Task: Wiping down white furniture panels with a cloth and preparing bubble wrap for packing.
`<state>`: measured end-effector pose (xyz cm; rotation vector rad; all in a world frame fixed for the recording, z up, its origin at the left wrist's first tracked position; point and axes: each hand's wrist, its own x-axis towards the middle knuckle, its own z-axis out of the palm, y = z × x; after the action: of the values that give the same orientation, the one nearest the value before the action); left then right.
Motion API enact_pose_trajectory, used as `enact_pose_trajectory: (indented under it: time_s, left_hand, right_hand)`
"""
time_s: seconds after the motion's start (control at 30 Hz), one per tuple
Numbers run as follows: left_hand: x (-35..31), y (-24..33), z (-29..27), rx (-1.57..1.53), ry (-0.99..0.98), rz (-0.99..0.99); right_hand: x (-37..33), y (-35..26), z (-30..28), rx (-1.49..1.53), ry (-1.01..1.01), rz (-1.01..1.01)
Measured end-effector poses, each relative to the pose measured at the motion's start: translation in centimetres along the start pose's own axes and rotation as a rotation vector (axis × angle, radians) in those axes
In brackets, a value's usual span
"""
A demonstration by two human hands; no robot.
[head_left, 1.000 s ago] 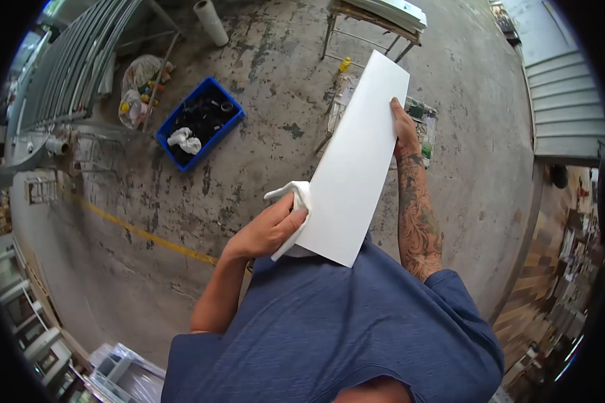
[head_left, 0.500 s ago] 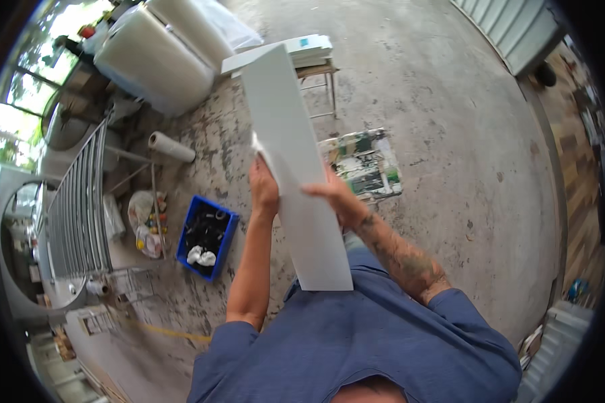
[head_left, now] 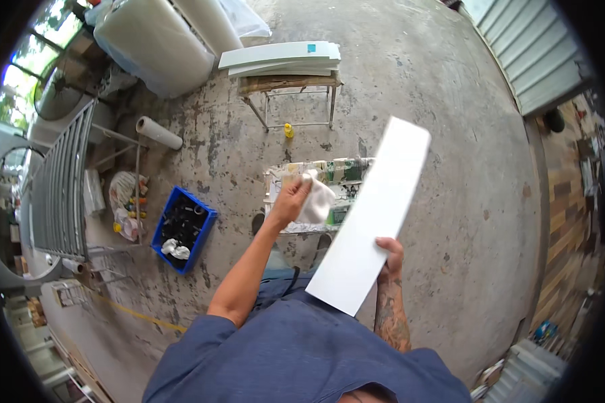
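A long white board [head_left: 373,215] slants up and to the right in front of my body. My right hand [head_left: 390,258] grips its right edge, thumb on the face, the other fingers hidden behind it. Off the board's left side, my left hand [head_left: 293,201] pinches a white cloth [head_left: 317,202] that hangs down from the fingers. Below both hands, a paint-stained low surface [head_left: 275,176] in white, green and black is partly covered by the board and the cloth.
Ahead, a small metal-legged table [head_left: 289,83] carries a stack of white boards [head_left: 282,56]; a yellow bottle [head_left: 289,130] stands by it. At left are a blue crate [head_left: 210,220] of dark pieces, a white roll [head_left: 159,133] and a metal rack [head_left: 64,188]. Large wrapped rolls [head_left: 158,47] stand far left.
The board has swung from leaning left to leaning right, and my right hand now holds it alone. My left hand has come off its left edge with the cloth.
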<state>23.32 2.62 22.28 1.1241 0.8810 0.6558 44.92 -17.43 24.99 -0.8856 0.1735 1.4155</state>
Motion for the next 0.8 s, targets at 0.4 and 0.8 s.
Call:
enact_pose_trajectory:
  time_s: [0.4, 0.8]
  left_hand:
    - [4.7, -13.1, -12.0, 0.126, 0.203, -0.188]
    - [-13.1, -23.7, -52.6, 0.09, 1.191, -0.66]
  right_hand:
    - [-1.2, 6.1, 0.2, -0.12, 0.56, -0.214]
    - [9.8, 14.1, 23.3, -0.167, 0.305, 0.179]
